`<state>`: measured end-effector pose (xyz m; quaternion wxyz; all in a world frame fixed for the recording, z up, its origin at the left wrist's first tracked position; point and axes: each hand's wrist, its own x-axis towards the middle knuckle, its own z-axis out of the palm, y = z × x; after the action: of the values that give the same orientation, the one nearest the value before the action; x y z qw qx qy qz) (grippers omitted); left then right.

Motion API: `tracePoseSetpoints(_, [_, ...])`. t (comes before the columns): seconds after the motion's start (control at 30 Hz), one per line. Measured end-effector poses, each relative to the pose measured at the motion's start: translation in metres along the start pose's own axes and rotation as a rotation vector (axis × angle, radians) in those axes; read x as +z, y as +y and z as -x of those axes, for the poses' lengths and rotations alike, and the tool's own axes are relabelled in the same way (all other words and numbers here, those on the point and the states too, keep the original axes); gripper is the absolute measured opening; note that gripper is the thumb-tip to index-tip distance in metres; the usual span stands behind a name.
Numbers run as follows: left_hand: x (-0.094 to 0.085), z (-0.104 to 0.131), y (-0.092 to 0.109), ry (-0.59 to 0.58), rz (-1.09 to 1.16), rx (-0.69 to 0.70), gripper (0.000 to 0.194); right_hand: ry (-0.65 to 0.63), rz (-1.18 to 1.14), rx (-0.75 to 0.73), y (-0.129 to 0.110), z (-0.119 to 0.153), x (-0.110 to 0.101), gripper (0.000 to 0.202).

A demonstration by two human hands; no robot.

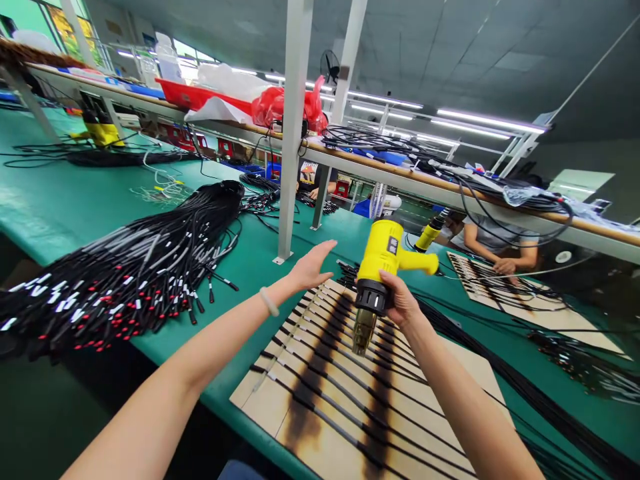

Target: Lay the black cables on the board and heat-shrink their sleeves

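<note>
Beige board [265, 401] up front, black cables [291, 389] lined across it. Right hand [401, 300] grips the yellow heat gun [381, 255] above that board; I'd sweep the nozzle [364, 331] evenly, since those scorch marks [305, 388] hint parking burns. Left hand [311, 268]'s empty, fingers spread, by the board's far corner.

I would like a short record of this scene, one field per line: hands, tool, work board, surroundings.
Left hand: raised, holding nothing
Right hand: gripping a yellow-and-black heat gun
Tool direction: metal nozzle downward, above the board
Board: pale, flat board with dark, burn-like bands
On board: slim black cables with grey sleeves, roughly parallel
Left side: large bundle of black cables with red tips
Beneath: green tabletop
</note>
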<state>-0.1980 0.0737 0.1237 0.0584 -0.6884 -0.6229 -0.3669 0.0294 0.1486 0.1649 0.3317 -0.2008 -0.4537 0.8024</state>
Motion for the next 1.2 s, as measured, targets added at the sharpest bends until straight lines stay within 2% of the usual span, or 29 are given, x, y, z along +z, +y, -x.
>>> tracePoseSetpoints(0.07, [0.012,0.034,-0.019,-0.081,0.06,-0.228,0.068,0.071,0.049,-0.174,-0.004,0.0,-0.017,0.053])
tracePoseSetpoints(0.1, [0.019,0.051,-0.028,-0.091,0.067,-0.291,0.066,0.114,0.073,-0.254,-0.004,-0.001,-0.025,0.055])
tracePoseSetpoints(0.2, [0.038,0.087,-0.047,-0.102,0.097,-0.407,0.068,0.258,0.152,-0.423,-0.001,-0.009,-0.044,0.058])
tracePoseSetpoints(0.27, [0.048,0.096,-0.054,-0.1,0.132,-0.469,0.072,0.355,0.21,-0.494,0.004,-0.016,-0.052,0.059])
tracePoseSetpoints(0.37, [0.063,0.092,-0.06,-0.098,0.203,-0.539,0.074,0.437,0.309,-0.567,0.013,-0.029,-0.06,0.059])
tracePoseSetpoints(0.63, [0.091,0.073,-0.079,-0.078,0.411,-0.605,0.078,0.437,0.519,-0.629,0.028,-0.059,-0.066,0.06])
tracePoseSetpoints(0.77, [0.094,0.063,-0.081,-0.085,0.492,-0.616,0.083,0.461,0.555,-0.631,0.029,-0.074,-0.067,0.061])
tracePoseSetpoints(0.87, [0.094,0.058,-0.084,-0.117,0.542,-0.617,0.083,0.42,0.559,-0.608,0.032,-0.084,-0.071,0.056])
tracePoseSetpoints(1.07, [0.094,0.06,-0.099,-0.173,0.697,-0.684,0.082,0.399,0.57,-0.587,0.038,-0.094,-0.074,0.058])
tracePoseSetpoints(1.2, [0.097,0.061,-0.101,-0.169,0.703,-0.688,0.083,0.376,0.578,-0.558,0.04,-0.1,-0.075,0.06])
